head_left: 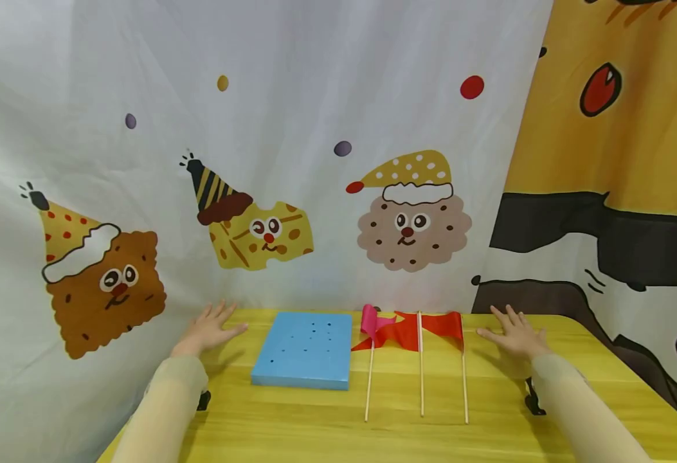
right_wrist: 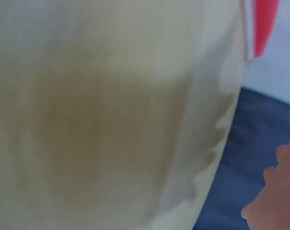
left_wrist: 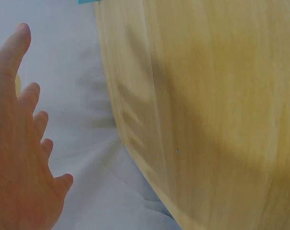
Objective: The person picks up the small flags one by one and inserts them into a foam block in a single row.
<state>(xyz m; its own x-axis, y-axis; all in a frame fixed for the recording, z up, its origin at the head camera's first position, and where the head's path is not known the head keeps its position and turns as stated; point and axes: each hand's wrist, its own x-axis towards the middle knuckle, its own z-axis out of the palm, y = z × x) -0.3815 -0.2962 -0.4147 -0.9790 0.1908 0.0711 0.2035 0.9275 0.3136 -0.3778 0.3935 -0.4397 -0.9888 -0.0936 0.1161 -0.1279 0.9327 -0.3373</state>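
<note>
My left hand (head_left: pixel 207 330) is spread with its fingers apart over the left side of the table, holding nothing. To its right lies a flat light-blue block (head_left: pixel 303 354) with several small dark holes in its top. Beside the block, a pink flag (head_left: pixel 368 321) lies on a thin wooden stick. Two red flags, one in the middle (head_left: pixel 403 334) and one at the right (head_left: pixel 447 325), lie on similar sticks, their cloth creased. My right hand (head_left: pixel 516 333), fingers spread too, is just right of these flags and grips nothing. Both hands cast shadows on the wood in the wrist views.
The yellow wood-grain table (head_left: pixel 309 424) has rounded far corners. Behind it hangs a white curtain (head_left: pixel 292 83) printed with cartoon biscuits and cheese, with a yellow-and-black printed part at the right. Dark straps show at both wrists.
</note>
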